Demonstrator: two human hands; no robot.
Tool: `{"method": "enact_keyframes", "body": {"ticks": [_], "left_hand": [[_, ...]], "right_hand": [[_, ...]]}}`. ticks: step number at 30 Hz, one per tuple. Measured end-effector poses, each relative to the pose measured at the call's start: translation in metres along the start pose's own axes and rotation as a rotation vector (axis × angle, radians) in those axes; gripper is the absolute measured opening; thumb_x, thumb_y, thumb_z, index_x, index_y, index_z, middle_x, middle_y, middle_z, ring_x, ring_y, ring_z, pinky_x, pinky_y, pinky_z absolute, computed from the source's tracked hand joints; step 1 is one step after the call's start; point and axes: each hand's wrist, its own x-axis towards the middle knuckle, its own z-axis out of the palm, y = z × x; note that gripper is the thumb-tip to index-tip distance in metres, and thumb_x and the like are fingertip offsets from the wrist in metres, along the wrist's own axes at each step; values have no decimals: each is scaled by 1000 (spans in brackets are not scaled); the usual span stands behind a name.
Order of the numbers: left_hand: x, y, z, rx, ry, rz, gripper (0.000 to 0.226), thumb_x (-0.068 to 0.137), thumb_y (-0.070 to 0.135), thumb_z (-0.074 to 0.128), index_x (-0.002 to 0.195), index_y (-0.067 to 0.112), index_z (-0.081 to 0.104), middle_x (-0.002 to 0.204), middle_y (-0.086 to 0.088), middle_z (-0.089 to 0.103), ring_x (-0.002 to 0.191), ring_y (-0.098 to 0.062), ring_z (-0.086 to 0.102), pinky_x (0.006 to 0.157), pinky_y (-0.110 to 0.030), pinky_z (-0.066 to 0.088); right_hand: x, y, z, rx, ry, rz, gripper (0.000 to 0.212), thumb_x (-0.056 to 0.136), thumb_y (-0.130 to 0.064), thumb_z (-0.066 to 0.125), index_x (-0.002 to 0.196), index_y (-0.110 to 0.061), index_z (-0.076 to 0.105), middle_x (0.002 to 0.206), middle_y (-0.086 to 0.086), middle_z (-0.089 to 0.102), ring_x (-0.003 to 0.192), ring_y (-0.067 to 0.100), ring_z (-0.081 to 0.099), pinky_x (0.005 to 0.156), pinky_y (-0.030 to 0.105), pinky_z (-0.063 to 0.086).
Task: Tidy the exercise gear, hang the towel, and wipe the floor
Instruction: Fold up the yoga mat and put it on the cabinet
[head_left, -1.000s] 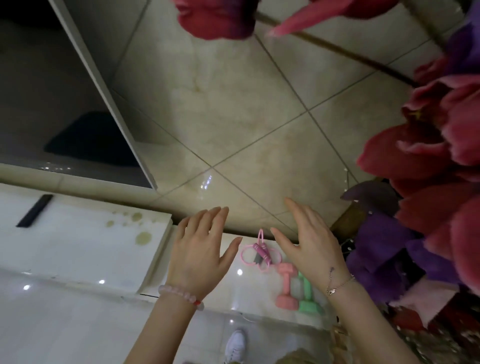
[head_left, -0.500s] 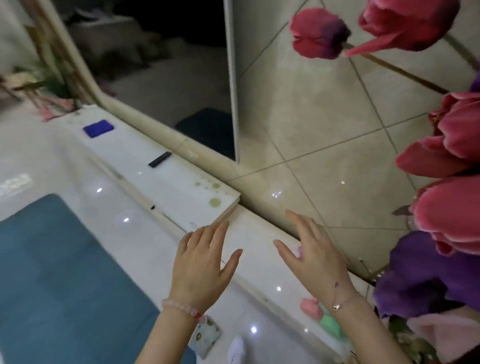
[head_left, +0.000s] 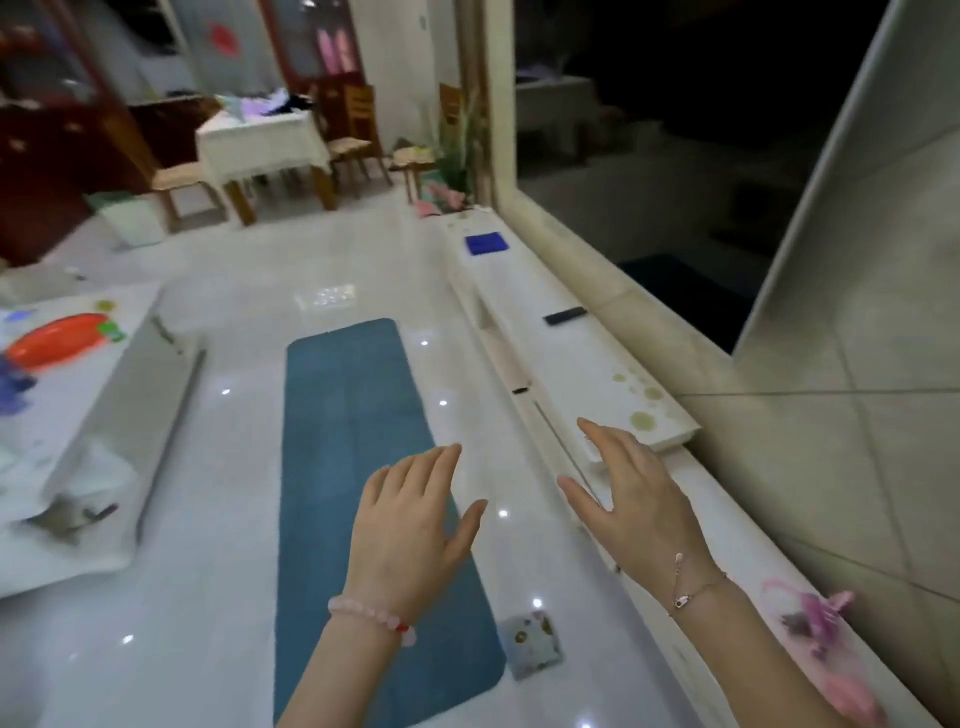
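A blue exercise mat (head_left: 353, 467) lies flat on the glossy white floor, running away from me. My left hand (head_left: 410, 525) hovers over its near half, fingers spread and holding nothing. My right hand (head_left: 631, 499) hovers to the right, over the edge of the white stone ledge (head_left: 566, 358), also spread and empty. A pink skipping rope (head_left: 815, 623) lies blurred on the ledge at lower right. A small patterned cloth (head_left: 535, 644) sits on the floor beside the mat's near right corner. A folded dark blue cloth (head_left: 485, 243) rests far along the ledge.
A black remote-like bar (head_left: 565, 315) lies on the ledge, with yellowish stains (head_left: 641, 410) near its step. A low white table (head_left: 78, 410) with an orange dish (head_left: 54, 340) stands left. A dining table (head_left: 262, 143) and chairs fill the far room. A dark window (head_left: 675, 156) lines the right.
My view has swung up and left from the ledge and the flowers into the room; the mat is now fully in sight. Both hands stay raised, spread and empty.
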Motion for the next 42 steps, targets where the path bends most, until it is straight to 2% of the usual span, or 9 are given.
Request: {"method": "enact_keyframes", "body": {"ticks": [2, 7, 10, 17, 20, 31, 42], "left_hand": [[-20, -27, -13, 31, 9, -56, 54, 86, 48, 40, 119, 11, 60, 109, -1, 66, 96, -22, 64, 84, -38, 50], [-70, -91, -43, 59, 25, -172, 55, 85, 49, 40, 120, 12, 59, 111, -1, 66, 97, -23, 63, 85, -38, 50], [-98, -128, -59, 87, 31, -200, 55, 86, 49, 39, 120, 12, 60, 110, -1, 66, 96, -22, 64, 84, -37, 49], [-146, -200, -79, 100, -17, -243, 55, 87, 51, 39, 122, 14, 58, 114, 1, 65, 100, -20, 62, 87, -36, 48], [-159, -222, -81, 88, -25, -250, 54, 87, 51, 40, 122, 14, 59, 114, 1, 65, 100, -20, 62, 88, -37, 48], [-163, -253, -65, 86, -57, -302, 55, 87, 51, 37, 121, 13, 59, 113, -1, 66, 99, -23, 63, 87, -41, 51], [-129, -278, -7, 60, -155, -346, 53, 87, 50, 39, 121, 15, 59, 114, 2, 65, 100, -22, 62, 87, -41, 51]], "right_hand": [[0, -28, 18, 5, -32, -58, 57, 87, -49, 46, 138, -24, 37, 135, -9, 46, 121, 9, 42, 96, 18, 31], [-6, -92, 65, 62, -106, -118, 55, 88, -39, 54, 138, -22, 38, 135, -7, 46, 124, 12, 43, 99, 19, 31], [-14, -129, 93, 66, -153, -140, 56, 88, -41, 53, 138, -23, 37, 135, -8, 45, 124, 12, 43, 101, 22, 34], [-34, -198, 144, 81, -181, -143, 56, 89, -39, 52, 139, -21, 35, 137, -7, 43, 126, 12, 40, 101, 17, 27], [-40, -214, 160, 76, -176, -139, 56, 88, -39, 53, 138, -20, 36, 136, -5, 45, 124, 13, 43, 99, 18, 30], [-24, -225, 196, 59, -274, -153, 57, 89, -38, 53, 140, -19, 35, 138, -4, 44, 127, 14, 40, 101, 22, 32], [22, -185, 252, 70, -380, -123, 57, 89, -39, 53, 140, -22, 33, 138, -6, 43, 127, 12, 39, 101, 19, 31]]}}
